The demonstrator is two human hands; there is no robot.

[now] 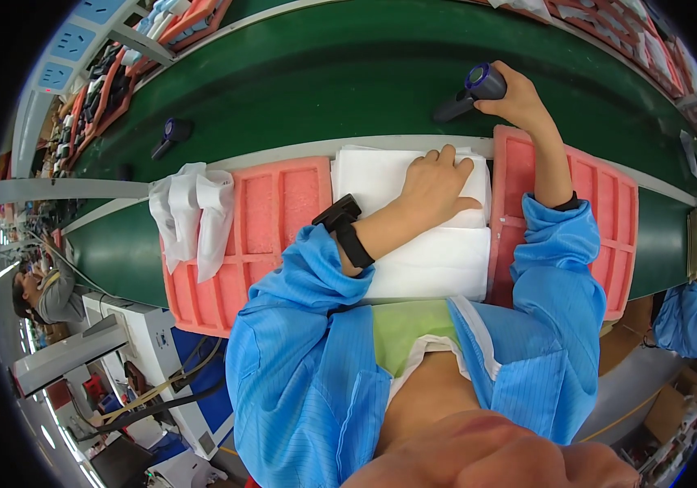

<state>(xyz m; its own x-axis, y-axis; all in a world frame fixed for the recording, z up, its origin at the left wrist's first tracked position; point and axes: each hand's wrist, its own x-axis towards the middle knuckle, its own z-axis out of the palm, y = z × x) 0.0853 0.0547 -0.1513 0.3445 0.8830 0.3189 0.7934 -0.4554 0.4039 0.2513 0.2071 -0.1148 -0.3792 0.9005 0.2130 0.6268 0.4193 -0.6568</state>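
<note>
The right hand (519, 99) holds a dark handheld device (488, 81) at the green belt (308, 89), while the left hand (436, 187) lies on a pile of white sheets (430, 264).

The right hand is closed around the device's round, purple-rimmed head, beyond the right pink tray (601, 185); with this bent view, I cannot tell surely whether the handle touches the belt. The left hand is flat, its fingers a little apart, gripping nothing. I judge the work is at an early point: one device is already in hand but has no cover, and the second device (173, 132) lies on the belt, not picked up. Counted clearly: two devices, two trays, one pile, and one white plastic bunch (190, 211) on the left pink tray (270, 207).
</note>
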